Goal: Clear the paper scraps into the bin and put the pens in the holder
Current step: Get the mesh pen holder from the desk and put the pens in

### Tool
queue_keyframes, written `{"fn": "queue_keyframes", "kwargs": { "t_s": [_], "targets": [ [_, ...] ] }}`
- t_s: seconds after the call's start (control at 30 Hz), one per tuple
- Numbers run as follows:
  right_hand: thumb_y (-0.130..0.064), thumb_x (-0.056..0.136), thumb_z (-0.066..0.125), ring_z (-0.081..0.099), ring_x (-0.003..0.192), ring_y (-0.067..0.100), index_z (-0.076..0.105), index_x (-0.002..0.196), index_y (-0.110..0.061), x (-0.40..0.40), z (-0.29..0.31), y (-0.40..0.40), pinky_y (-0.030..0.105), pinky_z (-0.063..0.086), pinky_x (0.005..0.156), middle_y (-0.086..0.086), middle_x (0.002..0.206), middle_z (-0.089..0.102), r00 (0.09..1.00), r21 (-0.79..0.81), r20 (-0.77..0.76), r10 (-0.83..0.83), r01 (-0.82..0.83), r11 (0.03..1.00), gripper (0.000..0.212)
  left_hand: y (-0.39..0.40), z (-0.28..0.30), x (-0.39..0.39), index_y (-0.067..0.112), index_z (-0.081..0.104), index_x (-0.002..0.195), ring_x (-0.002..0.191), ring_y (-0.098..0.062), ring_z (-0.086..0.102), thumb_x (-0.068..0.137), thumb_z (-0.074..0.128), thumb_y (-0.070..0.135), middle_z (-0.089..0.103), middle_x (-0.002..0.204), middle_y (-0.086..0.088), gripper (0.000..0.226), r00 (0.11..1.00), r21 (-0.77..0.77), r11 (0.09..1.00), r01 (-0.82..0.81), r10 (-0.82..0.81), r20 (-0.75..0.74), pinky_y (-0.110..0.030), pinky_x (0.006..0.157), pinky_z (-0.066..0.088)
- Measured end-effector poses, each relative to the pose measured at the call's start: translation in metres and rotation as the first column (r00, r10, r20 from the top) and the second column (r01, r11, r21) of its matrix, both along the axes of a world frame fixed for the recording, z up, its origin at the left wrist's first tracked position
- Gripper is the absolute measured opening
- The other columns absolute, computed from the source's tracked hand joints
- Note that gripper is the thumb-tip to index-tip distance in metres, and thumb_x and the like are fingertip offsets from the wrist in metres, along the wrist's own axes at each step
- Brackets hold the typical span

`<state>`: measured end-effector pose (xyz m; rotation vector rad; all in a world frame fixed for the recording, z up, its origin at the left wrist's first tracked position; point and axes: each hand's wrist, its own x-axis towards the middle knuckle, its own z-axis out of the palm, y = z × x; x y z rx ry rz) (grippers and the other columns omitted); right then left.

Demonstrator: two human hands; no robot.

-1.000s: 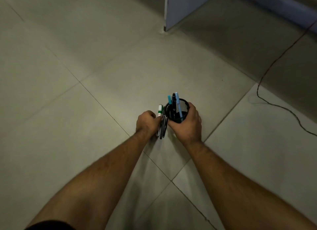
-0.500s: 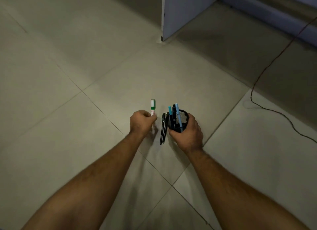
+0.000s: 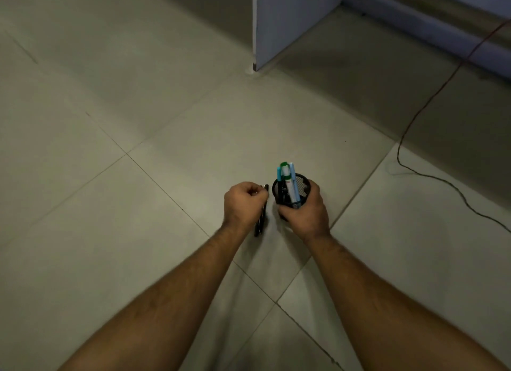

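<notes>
A black mesh pen holder (image 3: 304, 188) stands on the tiled floor, gripped from the near side by my right hand (image 3: 305, 211). Inside it stand a white marker with a green cap (image 3: 288, 182), light blue pens (image 3: 295, 188) and a dark pen. Just left of the holder my left hand (image 3: 242, 203) is closed over two black pens (image 3: 260, 227), whose lower ends stick out below my fist on the floor. No paper scraps or bin are in sight.
A pale furniture panel (image 3: 284, 19) stands on the floor at the back. A thin cable (image 3: 409, 166) runs across the floor at the right. A low wall base (image 3: 431, 25) lies at the far right.
The green-capped marker has gone from my left hand into the holder. My left hand has come back down onto the two black pens beside the holder. My right hand stayed on the holder.
</notes>
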<state>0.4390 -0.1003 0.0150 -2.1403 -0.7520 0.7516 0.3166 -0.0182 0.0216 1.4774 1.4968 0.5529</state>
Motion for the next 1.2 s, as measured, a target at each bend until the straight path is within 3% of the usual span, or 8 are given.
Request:
{"fn": "queue_keyframes", "kwargs": {
  "t_s": [0.17,0.43,0.5,0.57,0.63,0.73,1.0,1.2],
  "targets": [
    [-0.032,0.064,0.087,0.064,0.106,0.015,0.044,0.135,-0.030,0.005,-0.009,-0.012,0.033,0.054,0.093,-0.006,0.124,0.063,1.000,0.029,-0.008,-0.005,0.005,1.000,0.083,0.002,-0.043,0.002,0.017,0.069,0.091,0.087,-0.026,0.067,0.081,0.068,0.034,0.072,0.094,-0.005,0.020,0.937,-0.162,0.984,0.076,-0.126,-0.325,-0.031,0.077,0.055],
    [-0.033,0.064,0.087,0.063,0.105,0.013,0.044,0.136,-0.030,0.003,-0.018,-0.016,0.032,0.055,0.091,-0.007,0.123,0.063,1.000,0.029,0.005,0.014,-0.014,0.999,0.084,0.013,-0.054,0.008,0.011,0.070,0.091,0.085,-0.028,0.067,0.079,0.069,0.030,0.070,0.092,-0.008,0.023,0.883,-0.135,0.991,0.024,-0.084,-0.461,-0.028,0.069,0.053],
    [-0.034,0.065,0.087,0.063,0.105,0.015,0.045,0.136,-0.029,0.001,-0.016,-0.012,0.032,0.055,0.090,-0.005,0.123,0.063,0.999,0.006,0.032,0.006,-0.006,1.000,0.083,0.017,-0.048,0.003,0.012,0.071,0.083,0.082,-0.026,0.068,0.076,0.071,0.029,0.071,0.085,-0.006,0.019,0.939,-0.101,0.993,-0.056,0.018,-0.344,-0.027,0.069,0.052],
    [-0.040,0.065,0.085,0.063,0.105,0.017,0.045,0.134,-0.029,-0.003,-0.013,-0.007,0.035,0.055,0.090,-0.004,0.121,0.064,0.996,-0.006,0.086,-0.004,0.004,1.000,0.081,0.024,-0.032,0.001,0.011,0.070,0.076,0.077,-0.026,0.071,0.076,0.072,0.021,0.072,0.078,-0.007,0.010,0.985,-0.115,0.979,-0.167,0.161,-0.057,-0.030,0.067,0.058],
    [-0.044,0.062,0.084,0.062,0.107,0.020,0.046,0.133,-0.029,-0.005,-0.008,-0.002,0.040,0.056,0.090,-0.004,0.120,0.064,0.988,-0.020,0.157,-0.008,0.012,1.000,0.082,0.026,-0.007,0.002,0.003,0.067,0.079,0.066,-0.024,0.070,0.081,0.068,0.008,0.070,0.077,-0.014,0.005,0.931,-0.215,0.949,-0.232,0.280,0.235,-0.031,0.061,0.060],
    [-0.044,0.060,0.085,0.060,0.109,0.023,0.048,0.132,-0.027,-0.003,-0.003,0.000,0.040,0.054,0.091,-0.002,0.120,0.063,0.975,-0.033,0.219,-0.039,0.047,0.998,0.082,0.026,0.022,0.007,-0.003,0.063,0.088,0.059,-0.020,0.067,0.084,0.063,-0.001,0.069,0.075,-0.017,0.004,0.851,-0.264,0.950,-0.169,0.275,0.447,-0.028,0.062,0.059],
    [-0.038,0.064,0.080,0.059,0.108,0.021,0.047,0.129,-0.029,-0.006,0.001,0.000,0.040,0.055,0.087,-0.004,0.119,0.062,0.984,-0.014,0.177,0.002,0.000,1.000,0.074,-0.002,0.009,0.029,0.015,0.068,0.073,0.074,-0.028,0.071,0.070,0.071,0.011,0.071,0.074,-0.006,0.006,0.970,-0.070,0.987,0.145,-0.128,0.207,-0.040,0.068,0.062],
    [-0.042,0.063,0.082,0.059,0.108,0.023,0.047,0.129,-0.028,-0.002,-0.002,-0.008,0.043,0.056,0.088,-0.002,0.118,0.062,0.984,-0.011,0.172,-0.039,0.041,0.999,0.076,-0.002,-0.003,0.029,0.016,0.067,0.073,0.062,-0.016,0.062,0.075,0.069,0.010,0.064,0.065,0.003,0.007,0.983,-0.045,0.999,0.031,-0.023,0.181,-0.042,0.062,0.060]
  ]
}}
